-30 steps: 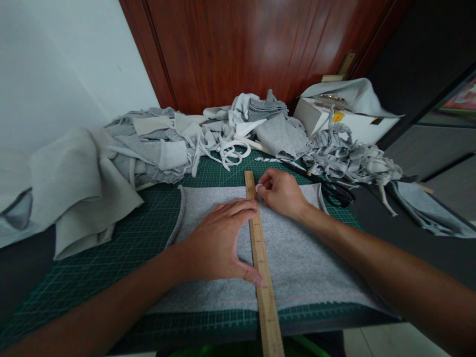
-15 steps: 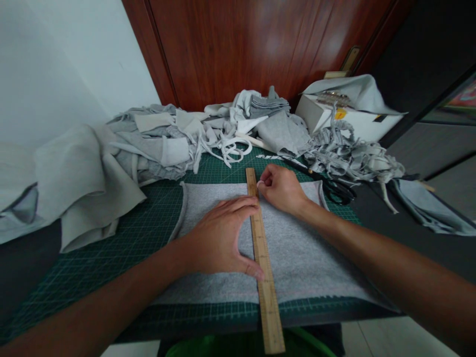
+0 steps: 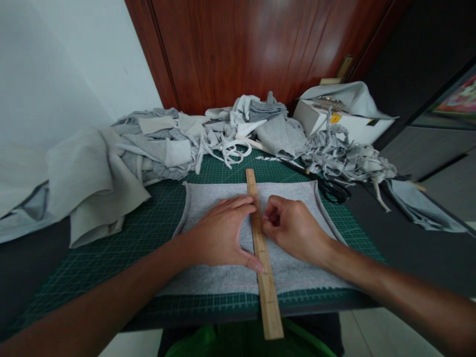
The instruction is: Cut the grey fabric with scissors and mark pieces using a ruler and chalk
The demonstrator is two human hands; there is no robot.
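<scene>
A piece of grey knit fabric [image 3: 219, 285] is spread flat on the green cutting mat [image 3: 159, 208]. Across its middle lies a wooden ruler [image 3: 269, 297], its near end sticking out past the table edge. My left hand [image 3: 225, 233] presses on the ruler with fingers and thumb spread, palm over the fabric. Just right of the ruler, my right hand [image 3: 293, 225] is closed in a pinch at the ruler's edge. Between its fingertips is a small pale piece that looks like tailor's chalk, mostly hidden by the fingers.
Black scissors [image 3: 332, 191] lie behind the fabric on the right. Grey fabric scraps [image 3: 156, 144] are heaped along the back. A white box [image 3: 349, 126] stands at back right, beside tangled fabric strips [image 3: 345, 153]. Larger pale cloth [image 3: 85, 168] drapes at left.
My right hand has slid along the ruler's right edge toward me, staying pinched. The left hand keeps its hold on the ruler. The view has shifted slightly.
</scene>
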